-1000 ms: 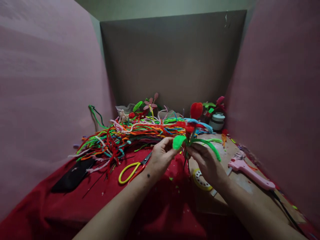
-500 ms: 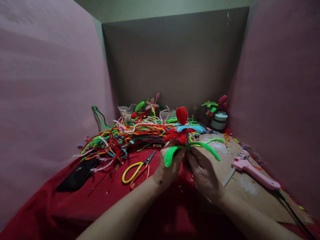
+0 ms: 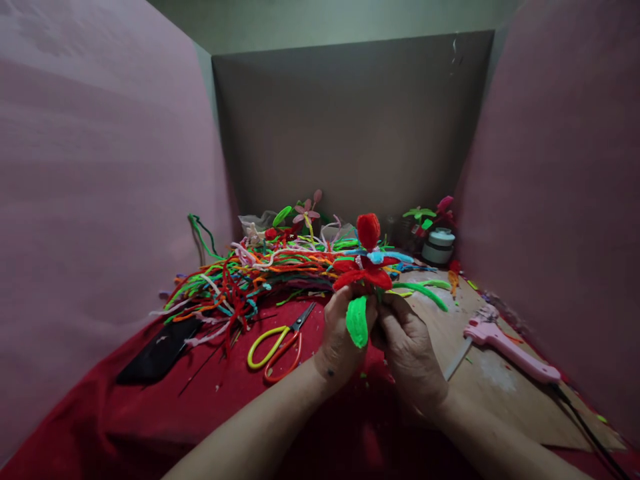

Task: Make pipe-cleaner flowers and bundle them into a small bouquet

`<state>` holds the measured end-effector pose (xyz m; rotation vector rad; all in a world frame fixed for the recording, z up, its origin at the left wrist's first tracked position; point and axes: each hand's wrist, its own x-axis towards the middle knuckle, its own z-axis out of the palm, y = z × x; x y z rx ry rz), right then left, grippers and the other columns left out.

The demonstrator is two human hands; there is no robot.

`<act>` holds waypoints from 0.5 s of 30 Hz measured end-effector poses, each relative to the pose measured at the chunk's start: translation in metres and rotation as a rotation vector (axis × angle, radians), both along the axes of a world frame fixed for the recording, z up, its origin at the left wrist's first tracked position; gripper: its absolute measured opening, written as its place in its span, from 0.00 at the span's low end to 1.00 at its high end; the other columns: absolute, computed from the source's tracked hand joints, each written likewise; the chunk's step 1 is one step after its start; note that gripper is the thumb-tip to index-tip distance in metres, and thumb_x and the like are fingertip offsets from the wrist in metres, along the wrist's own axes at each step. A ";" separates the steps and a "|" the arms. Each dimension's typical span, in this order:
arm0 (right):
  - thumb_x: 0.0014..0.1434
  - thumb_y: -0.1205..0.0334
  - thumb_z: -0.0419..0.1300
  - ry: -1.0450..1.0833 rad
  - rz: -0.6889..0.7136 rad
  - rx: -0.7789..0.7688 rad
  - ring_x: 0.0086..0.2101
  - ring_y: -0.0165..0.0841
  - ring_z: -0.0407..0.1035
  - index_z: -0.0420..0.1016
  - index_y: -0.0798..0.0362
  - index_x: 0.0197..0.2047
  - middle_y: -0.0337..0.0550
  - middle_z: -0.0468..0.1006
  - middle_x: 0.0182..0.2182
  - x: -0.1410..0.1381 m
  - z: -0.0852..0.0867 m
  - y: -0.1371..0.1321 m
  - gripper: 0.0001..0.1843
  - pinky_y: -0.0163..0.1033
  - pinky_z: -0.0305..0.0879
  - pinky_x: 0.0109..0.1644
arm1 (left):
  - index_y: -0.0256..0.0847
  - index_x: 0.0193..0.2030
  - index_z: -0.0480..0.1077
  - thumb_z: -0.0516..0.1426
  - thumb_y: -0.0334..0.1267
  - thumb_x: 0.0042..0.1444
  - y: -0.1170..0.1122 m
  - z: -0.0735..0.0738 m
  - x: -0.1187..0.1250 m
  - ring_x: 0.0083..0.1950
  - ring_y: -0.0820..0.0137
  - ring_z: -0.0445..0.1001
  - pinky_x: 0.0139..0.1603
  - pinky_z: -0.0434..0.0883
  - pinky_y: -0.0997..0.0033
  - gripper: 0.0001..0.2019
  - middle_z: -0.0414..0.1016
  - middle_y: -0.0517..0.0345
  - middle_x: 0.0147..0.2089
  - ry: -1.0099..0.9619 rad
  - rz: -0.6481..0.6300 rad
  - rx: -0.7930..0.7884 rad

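Observation:
Both hands hold a fuzzy pipe-cleaner flower (image 3: 369,231) upright above the table's middle. It has a red bud on top, a red open bloom (image 3: 365,273) lower down, a light blue part at the back right, and green leaves. My left hand (image 3: 345,333) is closed around the stems just under the red bloom, and a broad green leaf (image 3: 357,323) hangs over its fingers. Pinched at the stem from the right is my right hand (image 3: 407,343), beside a long green leaf (image 3: 425,293) that reaches out to the right. The stem itself is mostly hidden by fingers.
A pile of colourful pipe cleaners (image 3: 270,267) lies behind. Scissors (image 3: 280,343) and a black pouch (image 3: 157,350) rest on the red cloth (image 3: 165,417). On the board (image 3: 530,413) at right lies a pink glue gun (image 3: 515,347); a lidded jar (image 3: 439,247) stands beyond.
The flower has turned in my hands, so the red bloom shows more and the blue part less. The broad green leaf now hangs down in front. Both hands stay closed on the stems.

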<state>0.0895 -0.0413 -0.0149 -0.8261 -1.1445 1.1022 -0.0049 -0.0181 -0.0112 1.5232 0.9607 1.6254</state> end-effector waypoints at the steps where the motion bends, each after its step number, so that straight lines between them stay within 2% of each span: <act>1: 0.56 0.55 0.57 0.016 0.014 -0.011 0.24 0.26 0.58 0.69 0.50 0.38 0.34 0.67 0.26 0.000 0.000 0.000 0.09 0.30 0.58 0.26 | 0.40 0.33 0.68 0.58 0.38 0.50 0.000 -0.001 -0.001 0.33 0.71 0.68 0.36 0.68 0.72 0.05 0.71 0.58 0.33 0.030 0.023 0.028; 7: 0.56 0.58 0.56 0.036 0.064 -0.032 0.22 0.25 0.57 0.70 0.49 0.41 0.34 0.67 0.24 0.001 -0.001 0.003 0.09 0.30 0.57 0.24 | 0.40 0.35 0.68 0.57 0.36 0.50 0.003 -0.007 -0.005 0.36 0.70 0.69 0.39 0.67 0.71 0.05 0.72 0.57 0.36 0.180 0.123 0.124; 12: 0.56 0.59 0.57 0.109 0.161 -0.027 0.23 0.27 0.61 0.72 0.49 0.41 0.36 0.71 0.27 0.002 0.001 0.005 0.09 0.31 0.59 0.26 | 0.42 0.33 0.68 0.59 0.32 0.45 0.002 -0.003 -0.005 0.37 0.68 0.70 0.39 0.67 0.71 0.06 0.72 0.57 0.33 0.270 0.159 0.160; 15: 0.56 0.61 0.56 0.053 0.127 0.021 0.24 0.28 0.63 0.73 0.48 0.39 0.37 0.74 0.28 0.003 0.005 0.003 0.07 0.32 0.62 0.27 | 0.43 0.37 0.68 0.57 0.31 0.45 -0.001 0.000 -0.005 0.38 0.67 0.70 0.40 0.67 0.69 0.10 0.72 0.55 0.36 0.349 0.242 0.209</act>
